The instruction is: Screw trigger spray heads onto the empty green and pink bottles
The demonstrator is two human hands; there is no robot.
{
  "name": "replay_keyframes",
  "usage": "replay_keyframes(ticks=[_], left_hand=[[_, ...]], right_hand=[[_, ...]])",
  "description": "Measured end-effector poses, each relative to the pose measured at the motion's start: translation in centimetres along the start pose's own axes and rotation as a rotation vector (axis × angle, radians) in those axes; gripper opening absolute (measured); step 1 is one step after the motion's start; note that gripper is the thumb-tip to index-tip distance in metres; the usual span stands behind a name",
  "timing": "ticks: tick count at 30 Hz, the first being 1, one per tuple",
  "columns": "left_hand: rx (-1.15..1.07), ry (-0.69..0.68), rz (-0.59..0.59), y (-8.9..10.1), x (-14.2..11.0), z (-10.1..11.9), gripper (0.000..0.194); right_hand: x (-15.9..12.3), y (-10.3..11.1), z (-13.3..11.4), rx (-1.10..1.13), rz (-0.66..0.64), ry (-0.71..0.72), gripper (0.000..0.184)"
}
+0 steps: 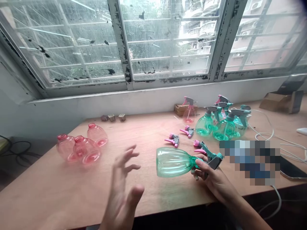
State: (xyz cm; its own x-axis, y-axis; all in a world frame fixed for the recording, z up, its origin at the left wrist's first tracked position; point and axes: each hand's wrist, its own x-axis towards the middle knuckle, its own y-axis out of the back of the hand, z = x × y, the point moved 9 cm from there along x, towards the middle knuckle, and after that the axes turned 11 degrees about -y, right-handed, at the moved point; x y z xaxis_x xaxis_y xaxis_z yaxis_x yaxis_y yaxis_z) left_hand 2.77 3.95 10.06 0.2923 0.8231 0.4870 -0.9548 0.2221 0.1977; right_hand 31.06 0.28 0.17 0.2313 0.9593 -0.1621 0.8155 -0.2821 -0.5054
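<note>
My right hand grips a clear green plastic spray bottle at its neck, just below the grey and teal trigger head. The bottle lies sideways over the wooden table, its base pointing left. My left hand hangs open above the table's front part, fingers spread, touching nothing. Three headless pink bottles lie to its left. Loose pink and grey trigger heads rest on the wood beyond the green bottle. Behind them stand a pink spray bottle and several assembled green spray bottles.
A pixelated blurred patch hides part of the table at right. A phone and white cables lie near there. A cardboard box stands at the back right, small square pots at the back, below a barred window.
</note>
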Motion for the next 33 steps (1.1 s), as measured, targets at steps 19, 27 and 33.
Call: replay_keyframes(ticks=[19,27,33], left_hand=[[-0.441,0.221,-0.309,-6.7,-1.4,-6.8,0.102],[-0.387,0.227,-0.235,-6.4,-1.3,-7.6,0.121],[-0.465,0.131,-0.384,-7.3,-0.4,-5.0,0.090]], right_hand=[[0.4,-0.8,2.3,-0.157,-0.049,-0.056,0.043],[-0.1,-1.0,1.6,-0.287,-0.015,-0.036,0.046],[0.0,-0.8,2.1,-0.277,-0.016,-0.049,0.046]])
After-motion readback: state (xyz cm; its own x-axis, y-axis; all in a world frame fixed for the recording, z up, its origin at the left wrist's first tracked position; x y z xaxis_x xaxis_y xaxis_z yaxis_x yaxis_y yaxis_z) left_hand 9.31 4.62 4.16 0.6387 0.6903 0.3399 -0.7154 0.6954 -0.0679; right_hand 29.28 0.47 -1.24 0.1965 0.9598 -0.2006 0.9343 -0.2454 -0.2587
